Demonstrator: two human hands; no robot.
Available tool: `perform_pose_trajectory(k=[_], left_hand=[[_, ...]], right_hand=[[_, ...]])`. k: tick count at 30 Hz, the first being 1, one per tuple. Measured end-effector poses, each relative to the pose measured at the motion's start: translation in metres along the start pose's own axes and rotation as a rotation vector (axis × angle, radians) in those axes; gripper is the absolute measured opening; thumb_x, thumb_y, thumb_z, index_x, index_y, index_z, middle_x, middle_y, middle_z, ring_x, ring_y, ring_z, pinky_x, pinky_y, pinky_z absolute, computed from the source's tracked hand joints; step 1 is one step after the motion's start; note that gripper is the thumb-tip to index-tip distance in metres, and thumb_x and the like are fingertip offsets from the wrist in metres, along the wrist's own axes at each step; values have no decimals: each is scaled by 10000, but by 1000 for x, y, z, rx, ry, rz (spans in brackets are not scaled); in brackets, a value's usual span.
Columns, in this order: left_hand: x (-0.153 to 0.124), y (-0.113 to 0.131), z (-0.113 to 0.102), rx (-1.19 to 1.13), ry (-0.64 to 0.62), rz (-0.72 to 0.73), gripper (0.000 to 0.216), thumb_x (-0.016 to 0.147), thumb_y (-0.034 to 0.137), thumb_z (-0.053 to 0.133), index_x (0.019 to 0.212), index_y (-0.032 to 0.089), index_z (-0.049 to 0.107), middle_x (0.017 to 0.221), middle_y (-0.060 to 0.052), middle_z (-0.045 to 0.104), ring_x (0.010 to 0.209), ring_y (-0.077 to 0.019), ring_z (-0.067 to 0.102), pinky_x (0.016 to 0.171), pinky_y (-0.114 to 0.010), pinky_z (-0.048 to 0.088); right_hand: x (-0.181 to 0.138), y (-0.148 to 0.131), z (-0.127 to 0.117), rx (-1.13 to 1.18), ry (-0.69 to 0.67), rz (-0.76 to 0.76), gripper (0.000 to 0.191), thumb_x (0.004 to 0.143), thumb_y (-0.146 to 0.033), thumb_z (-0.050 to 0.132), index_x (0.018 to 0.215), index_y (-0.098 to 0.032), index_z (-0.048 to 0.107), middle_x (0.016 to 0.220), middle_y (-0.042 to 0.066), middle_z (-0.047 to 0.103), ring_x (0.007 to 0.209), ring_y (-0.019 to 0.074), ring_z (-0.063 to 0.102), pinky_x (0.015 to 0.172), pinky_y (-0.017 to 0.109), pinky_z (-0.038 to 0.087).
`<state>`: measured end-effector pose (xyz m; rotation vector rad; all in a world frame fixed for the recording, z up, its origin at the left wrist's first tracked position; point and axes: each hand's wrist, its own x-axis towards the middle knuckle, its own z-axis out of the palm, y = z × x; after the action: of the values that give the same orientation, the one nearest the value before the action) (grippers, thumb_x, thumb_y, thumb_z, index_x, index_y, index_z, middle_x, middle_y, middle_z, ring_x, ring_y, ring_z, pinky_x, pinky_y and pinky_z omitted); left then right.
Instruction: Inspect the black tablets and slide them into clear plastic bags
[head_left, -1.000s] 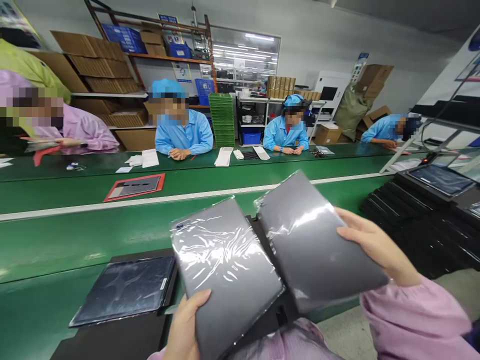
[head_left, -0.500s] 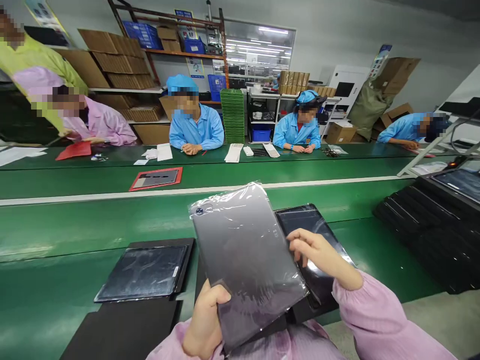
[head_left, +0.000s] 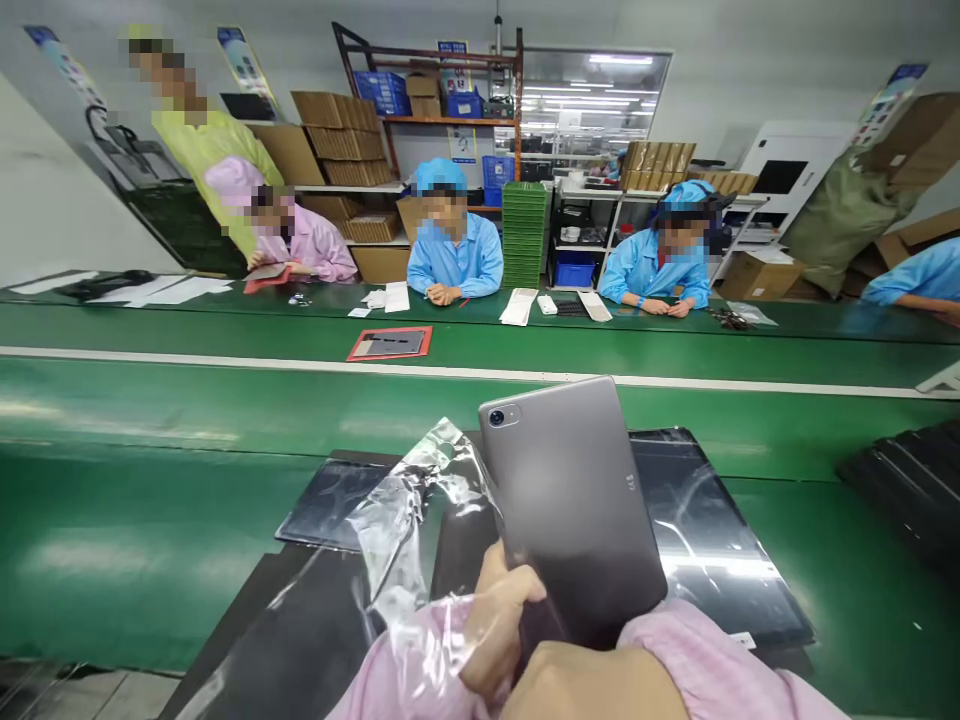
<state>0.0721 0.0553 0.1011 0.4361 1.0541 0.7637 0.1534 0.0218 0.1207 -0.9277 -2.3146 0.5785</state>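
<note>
My left hand (head_left: 499, 625) grips a grey tablet (head_left: 570, 510) by its lower left edge, thumb on the back cover. The tablet's back, with a camera at the top left corner, faces me. A loose, crumpled clear plastic film (head_left: 401, 520) hangs off its left side and drapes over my left wrist. My right hand (head_left: 585, 685) is low at the bottom edge, below the tablet, its fingers hidden. Behind the tablet on the right lies another tablet in clear film (head_left: 712, 540), screen up. A film-covered tablet (head_left: 322, 505) lies at the left, partly behind the loose film.
Black stacked trays (head_left: 907, 490) stand at the right on the green bench. Across a white strip, a red-edged sheet (head_left: 390, 343) carries a grey panel. Several co-workers sit along the far side; one person in yellow stands at the left.
The plastic film has come off the tablet's back and now hangs to its left. My right hand has moved from the tablet's right edge down to the bottom. The view has turned left.
</note>
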Motion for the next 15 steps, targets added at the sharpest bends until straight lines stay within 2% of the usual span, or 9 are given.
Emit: perform_pose_trajectory(k=[2, 4, 5, 7, 9, 10, 11, 13, 15], left_hand=[[1, -2, -4, -53, -17, 28, 287, 406, 96, 483, 669, 187, 554, 543, 35, 582, 533, -140, 511, 533, -273, 399], [2, 0, -5, -106, -73, 67, 278, 394, 90, 479, 646, 174, 560, 538, 32, 583, 514, -133, 504, 515, -264, 390], [2, 3, -4, -138, -81, 71, 266, 391, 89, 480, 631, 170, 560, 533, 32, 581, 499, -128, 498, 505, -259, 384], [2, 10, 1, -215, -59, 49, 244, 400, 94, 496, 625, 167, 559, 533, 33, 583, 478, -122, 493, 494, -255, 382], [0, 17, 7, -305, -5, 18, 229, 424, 105, 516, 640, 168, 560, 551, 31, 593, 491, -127, 515, 517, -265, 408], [-1, 19, 12, -346, 3, 7, 225, 431, 108, 525, 644, 168, 558, 569, 26, 602, 514, -135, 535, 543, -277, 429], [-2, 19, 16, -383, -6, 2, 221, 432, 107, 531, 643, 168, 554, 594, 18, 615, 550, -148, 559, 576, -292, 449], [-5, 17, 25, -425, -69, 1, 220, 429, 100, 540, 637, 168, 549, 649, -2, 644, 643, -184, 608, 657, -328, 477], [-7, 13, 30, -387, -195, 30, 253, 449, 104, 569, 695, 164, 586, 745, -34, 682, 792, -238, 640, 759, -370, 482]], right_hand=[[-8, -5, -10, 187, 103, -17, 377, 888, -489, 418, 617, -269, 559, 468, -50, 471, 439, 103, 497, 432, 203, 410], [-23, -3, -30, 398, 286, 30, 361, 915, -449, 405, 642, -251, 537, 469, -52, 466, 420, 94, 475, 438, 200, 409], [-32, 0, -40, 498, 442, 86, 336, 921, -441, 404, 683, -248, 543, 497, -50, 489, 435, 94, 487, 454, 200, 422], [-45, 11, -54, 650, 896, 230, 293, 877, -507, 465, 793, -249, 575, 623, -36, 573, 522, 101, 547, 510, 212, 470], [-52, 21, -54, 754, 1301, 408, 400, 738, -609, 595, 922, -254, 606, 824, -4, 647, 673, 127, 611, 591, 241, 514], [-53, 24, -49, 777, 1367, 501, 474, 684, -624, 639, 982, -256, 608, 921, 15, 662, 756, 148, 628, 644, 266, 527], [-53, 26, -41, 804, 1352, 585, 517, 655, -613, 668, 1022, -254, 606, 985, 35, 669, 816, 171, 636, 694, 296, 533], [-51, 26, -24, 815, 1194, 711, 512, 667, -547, 687, 1067, -238, 603, 990, 67, 693, 843, 213, 652, 758, 365, 535], [-50, 21, -14, 705, 1094, 731, 456, 738, -491, 631, 1102, -218, 597, 907, 73, 718, 802, 236, 672, 769, 409, 543]])
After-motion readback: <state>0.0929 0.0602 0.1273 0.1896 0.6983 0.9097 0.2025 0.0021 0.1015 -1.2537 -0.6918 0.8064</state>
